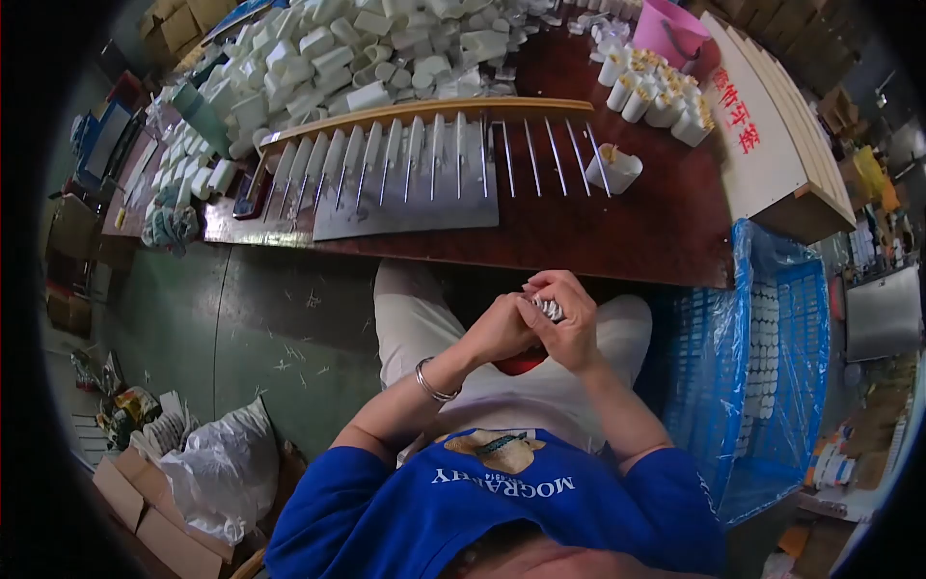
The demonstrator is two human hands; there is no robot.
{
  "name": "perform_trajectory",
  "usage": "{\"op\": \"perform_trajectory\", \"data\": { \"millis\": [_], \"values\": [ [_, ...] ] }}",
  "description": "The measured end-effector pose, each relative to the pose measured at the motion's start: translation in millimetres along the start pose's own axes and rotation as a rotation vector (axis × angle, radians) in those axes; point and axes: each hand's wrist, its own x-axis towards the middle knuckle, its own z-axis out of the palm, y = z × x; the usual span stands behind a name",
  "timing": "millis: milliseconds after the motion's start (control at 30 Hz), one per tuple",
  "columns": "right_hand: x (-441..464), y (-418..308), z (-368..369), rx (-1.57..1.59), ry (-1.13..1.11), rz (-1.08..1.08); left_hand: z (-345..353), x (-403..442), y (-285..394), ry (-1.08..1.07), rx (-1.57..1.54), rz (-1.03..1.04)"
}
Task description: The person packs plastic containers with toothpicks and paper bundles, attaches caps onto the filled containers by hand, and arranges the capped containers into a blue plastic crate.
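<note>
My left hand, with a bracelet on its wrist, meets my right hand over my lap, in front of the table edge. My right hand is closed around a small bundle of whitish sticks, whose ends show between thumb and fingers. The fingers of my left hand are curled against the right hand and partly hidden; what they grip cannot be made out. Beyond the hands, a rack of slanted metal rods stands on the table, with white plastic sleeves on many of them. Beside its right end is a white container with light-brown contents.
White plastic pieces are heaped behind the rack. Filled white containers stand by a pink bucket and a wooden box. A plastic-wrapped blue crate is at my right; a cardboard box and white bag at my left.
</note>
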Motion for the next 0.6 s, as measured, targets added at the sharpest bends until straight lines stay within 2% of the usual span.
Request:
{"op": "perform_trajectory", "data": {
  "millis": [33,100,133,200,233,300,367,400,433,500,567,600],
  "values": [
    [-2.9,0.0,3.0,-0.029,0.068,0.057,4.1,1.7,-1.6,0.019,-0.020,-0.034],
    [-5.9,9.1,8.0,0.008,0.199,0.136,11.9,2.4,1.3,0.065,0.059,0.030],
    [-8.7,11.2,6.4,0.008,0.210,0.128,19.1,4.0,-6.0,0.127,0.163,0.126],
    [-11.1,11.1,2.2,0.031,0.297,0.216,27.1,7.7,-2.6,0.189,0.467,0.116],
    [-14.5,16.6,-5.4,-0.121,0.239,0.202,28.7,10.1,2.9,0.219,0.630,0.148],
    [-16.7,13.4,-26.4,-0.170,0.072,0.419,33.7,20.2,13.5,0.184,0.712,0.164],
    [-14.2,11.3,-40.3,-0.230,0.083,0.445,43.0,30.8,17.5,0.157,0.839,0.254],
    [-9.6,6.5,-47.5,-0.255,0.112,0.556,46.8,38.9,18.1,0.154,0.838,0.255],
    [-8.4,5.2,-53.3,-0.280,0.140,0.670,49.9,48.2,18.8,0.154,0.949,0.353],
    [-14.4,20.2,-62.2,-0.312,0.169,0.715,56.2,62.9,22.3,0.159,1.044,0.503],
    [-20.9,39.5,-67.4,-0.093,0.342,0.720,69.3,72.7,27.9,0.177,1.092,0.499],
    [-14.8,30.0,-69.5,-0.125,0.403,0.781,71.2,79.2,30.7,0.142,1.104,0.487]
  ]
}}
